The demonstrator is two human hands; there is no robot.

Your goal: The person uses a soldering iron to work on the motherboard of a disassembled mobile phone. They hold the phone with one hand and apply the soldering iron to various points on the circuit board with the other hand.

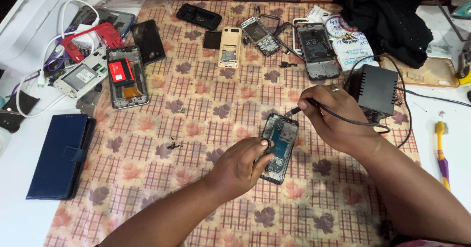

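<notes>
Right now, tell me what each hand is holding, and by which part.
The right hand grips a corded soldering tool by its handle, tip over the opened phone. The left hand steadies that phone by its left edge.

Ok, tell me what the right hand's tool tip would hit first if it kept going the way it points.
Probably the opened phone: the right hand aims its corded tool down-left at the phone's top edge, which the left hand steadies. Whether the tip already touches is unclear.

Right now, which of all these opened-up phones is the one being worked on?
The opened phone near the cloth's middle: the left hand steadies it and the right hand holds a corded tool at its top. The others lie untouched along the far edge.
</notes>
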